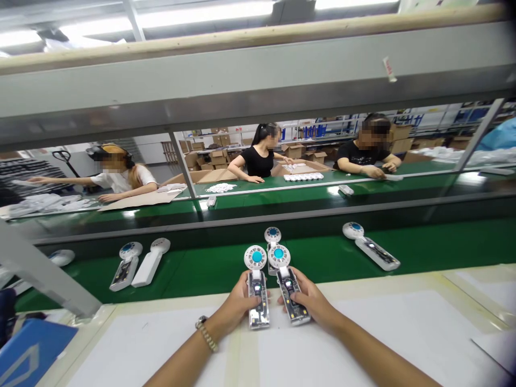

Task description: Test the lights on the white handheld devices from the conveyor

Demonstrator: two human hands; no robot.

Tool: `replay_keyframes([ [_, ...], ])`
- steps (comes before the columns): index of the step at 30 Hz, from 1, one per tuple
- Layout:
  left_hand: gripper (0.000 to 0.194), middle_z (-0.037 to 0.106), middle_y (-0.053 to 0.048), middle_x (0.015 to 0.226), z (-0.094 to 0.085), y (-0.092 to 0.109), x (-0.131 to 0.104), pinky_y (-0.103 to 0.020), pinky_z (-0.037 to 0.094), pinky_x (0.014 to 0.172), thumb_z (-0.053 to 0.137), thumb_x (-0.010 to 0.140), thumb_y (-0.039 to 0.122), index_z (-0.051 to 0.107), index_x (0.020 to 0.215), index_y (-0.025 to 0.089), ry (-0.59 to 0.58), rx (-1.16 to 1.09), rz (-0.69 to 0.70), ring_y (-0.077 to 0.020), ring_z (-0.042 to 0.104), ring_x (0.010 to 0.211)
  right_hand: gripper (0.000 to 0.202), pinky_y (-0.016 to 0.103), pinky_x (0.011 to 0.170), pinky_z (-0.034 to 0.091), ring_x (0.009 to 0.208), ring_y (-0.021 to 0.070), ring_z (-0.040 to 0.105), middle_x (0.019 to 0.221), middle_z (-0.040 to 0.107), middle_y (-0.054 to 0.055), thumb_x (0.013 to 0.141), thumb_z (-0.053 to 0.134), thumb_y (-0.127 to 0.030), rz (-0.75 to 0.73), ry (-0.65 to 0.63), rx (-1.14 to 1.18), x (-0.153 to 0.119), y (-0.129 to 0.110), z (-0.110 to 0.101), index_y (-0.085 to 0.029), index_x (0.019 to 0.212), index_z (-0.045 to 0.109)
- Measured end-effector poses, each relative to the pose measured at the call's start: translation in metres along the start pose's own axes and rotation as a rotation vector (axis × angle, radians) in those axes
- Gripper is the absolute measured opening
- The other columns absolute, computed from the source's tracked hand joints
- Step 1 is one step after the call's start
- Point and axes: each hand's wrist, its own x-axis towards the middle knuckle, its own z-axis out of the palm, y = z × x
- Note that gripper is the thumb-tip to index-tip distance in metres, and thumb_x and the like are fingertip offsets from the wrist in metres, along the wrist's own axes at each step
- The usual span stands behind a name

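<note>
My left hand (241, 298) is closed round a clear-cased device (258, 314) with a round white head and a blue centre, its thumb on the case. Beside it, my right hand (308, 301) grips a similar device (296, 312), thumb on its front. Both are held upright, faces toward me, over the near edge of the white worktop. Their round heads are close together. Just behind them, a third device (273, 234) stands out against the green belt, partly hidden by the held ones.
On the green belt (226, 247) lie a device (377, 252) at right and two more (124, 269) (151, 263) at left. A slanted metal post (44, 263) rises at left, near a blue folder (36, 349). Three people sit across the line.
</note>
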Motion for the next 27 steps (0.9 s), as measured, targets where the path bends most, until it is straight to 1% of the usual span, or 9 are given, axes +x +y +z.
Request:
replay_keyframes([
  [6,0.059,0.047,-0.009,0.112,-0.0008,-0.0006,0.0005,-0.041,0.045,0.08,0.075,0.057,0.018,0.043,0.106,0.021,-0.019,-0.013,0.008,-0.0231,0.055,0.091,0.069,0.04,0.069,0.051,0.086,0.0264,0.062,0.117,0.045,0.01,0.064,0.068,-0.028,-0.006,-0.024,0.0,-0.0004,-0.0019,-0.0008,-0.027,0.123,0.031],
  [15,0.059,0.047,-0.009,0.113,-0.0003,0.0001,0.0006,-0.042,0.045,0.082,0.074,0.059,0.016,0.043,0.108,0.021,-0.034,-0.016,0.014,-0.0226,0.056,0.09,0.07,0.039,0.066,0.051,0.084,0.027,0.062,0.117,0.045,0.011,0.064,0.07,-0.031,-0.034,-0.003,0.015,0.0011,0.0044,-0.0029,-0.026,0.122,0.03],
  [21,0.055,0.048,-0.01,0.113,-0.0045,-0.0036,0.0013,-0.042,0.045,0.081,0.073,0.061,0.016,0.043,0.107,0.02,-0.031,0.002,0.017,-0.0235,0.056,0.091,0.067,0.041,0.069,0.051,0.085,0.0267,0.062,0.116,0.046,0.01,0.065,0.069,-0.029,-0.036,-0.028,0.021,0.0005,0.0039,-0.0042,-0.028,0.121,0.031],
  [27,0.053,0.045,-0.01,0.117,-0.0058,0.0002,0.0008,-0.042,0.044,0.084,0.07,0.066,0.013,0.041,0.11,0.022,-0.084,0.016,-0.018,-0.0239,0.055,0.095,0.068,0.041,0.07,0.05,0.085,0.0272,0.062,0.113,0.049,0.009,0.065,0.069,-0.029,-0.031,-0.012,0.006,-0.0007,0.0025,-0.0028,-0.028,0.123,0.032],
])
